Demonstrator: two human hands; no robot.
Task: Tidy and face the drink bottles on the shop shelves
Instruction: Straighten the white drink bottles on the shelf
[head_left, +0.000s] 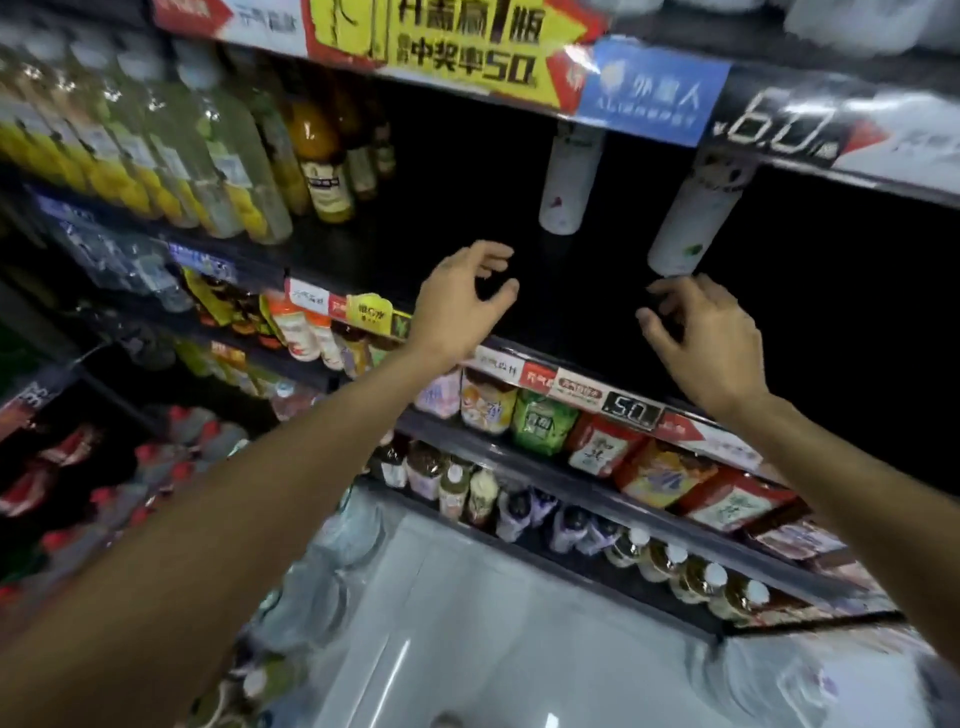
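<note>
Shop shelves fill the view, and the middle shelf (519, 291) is dark with only two white bottles standing on it. One white bottle (566, 182) stands above and right of the left hand (457, 306), apart from it. The other white bottle (691, 228) stands just above the right hand (711, 338); whether its fingertips touch the base, I cannot tell. Both hands have fingers spread and loosely curved, holding nothing. Yellow bottles (156, 171) crowd the left part of the same shelf.
</note>
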